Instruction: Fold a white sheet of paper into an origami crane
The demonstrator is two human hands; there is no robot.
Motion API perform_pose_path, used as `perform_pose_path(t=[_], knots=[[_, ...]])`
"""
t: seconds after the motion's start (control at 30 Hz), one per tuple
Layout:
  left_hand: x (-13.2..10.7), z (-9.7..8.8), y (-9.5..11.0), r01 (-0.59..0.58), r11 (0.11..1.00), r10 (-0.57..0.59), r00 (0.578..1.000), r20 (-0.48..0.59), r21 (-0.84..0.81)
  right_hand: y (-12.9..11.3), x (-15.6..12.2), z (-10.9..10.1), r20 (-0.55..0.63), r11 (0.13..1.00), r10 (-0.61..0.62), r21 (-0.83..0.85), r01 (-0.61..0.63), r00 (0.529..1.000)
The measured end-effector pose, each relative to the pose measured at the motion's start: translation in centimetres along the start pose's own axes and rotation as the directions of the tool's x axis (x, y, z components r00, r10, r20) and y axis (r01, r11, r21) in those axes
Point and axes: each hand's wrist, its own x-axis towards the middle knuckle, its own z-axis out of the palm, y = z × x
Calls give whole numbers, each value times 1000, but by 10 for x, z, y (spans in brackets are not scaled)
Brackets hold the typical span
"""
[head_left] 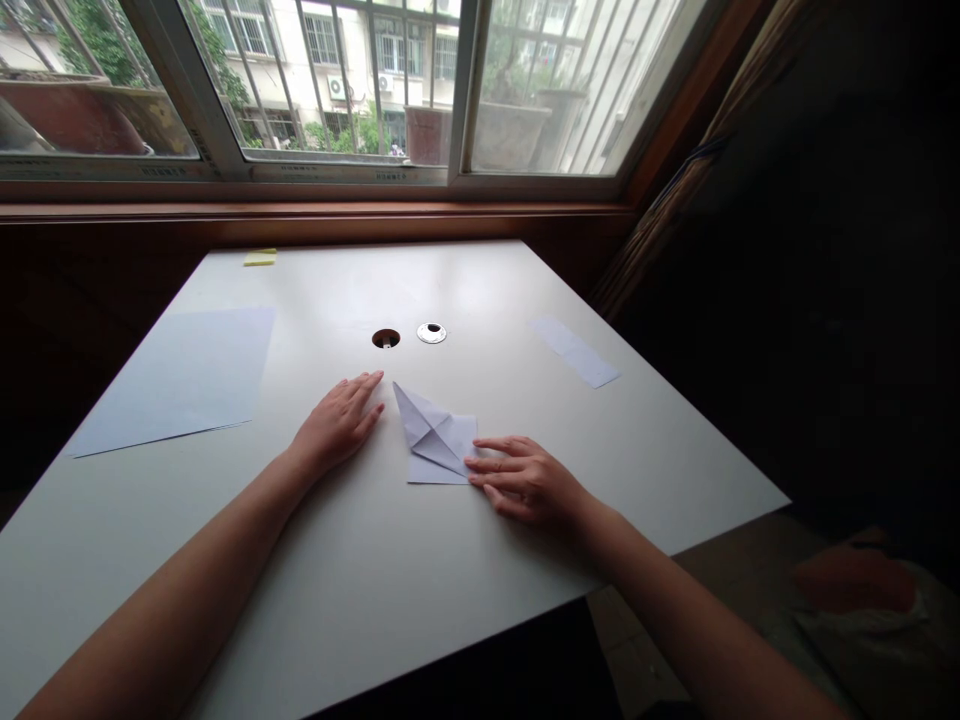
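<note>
A partly folded white paper (pixel 433 437) lies on the white table (pixel 390 580), with a pointed flap toward the window. My right hand (pixel 522 480) rests at its right lower corner, fingers stretched flat, fingertips touching the paper's edge. My left hand (pixel 339 420) lies flat on the table just left of the paper, fingers together and extended, holding nothing and apart from the paper.
A flat sheet of paper (pixel 180 378) lies at the left. A narrow paper strip (pixel 574 351) lies at the right. A cable hole (pixel 385 338) and its round cap (pixel 431 333) sit mid-table. A yellow sticky pad (pixel 260 258) is at the far edge below the window.
</note>
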Motion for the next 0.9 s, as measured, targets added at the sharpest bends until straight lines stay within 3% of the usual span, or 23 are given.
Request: perform_pose_path(t=[0.17, 0.27, 0.37, 0.47, 0.67, 0.9], knots=[[-2, -7, -2, -75, 981, 59, 994, -92, -178, 6, 1, -7, 32, 996, -12, 89, 9, 999], [-1, -10, -3, -185, 950, 174, 983, -65, -253, 13, -1, -12, 66, 990, -4, 139, -6, 998], [0, -13, -4, -316, 887, 332, 943, -10, -336, 22, -3, -17, 71, 988, 34, 148, -44, 997], [0, -17, -3, -377, 836, 414, 910, 8, -399, 30, -3, -23, 42, 991, 66, 110, -71, 997], [0, -20, 3, -411, 799, 467, 884, 21, -439, 34, 11, -24, -5, 991, 115, -72, -115, 993], [-1, -14, 1, -390, 782, 432, 902, -29, -487, 29, 31, -6, 30, 983, 81, -166, -75, 996]])
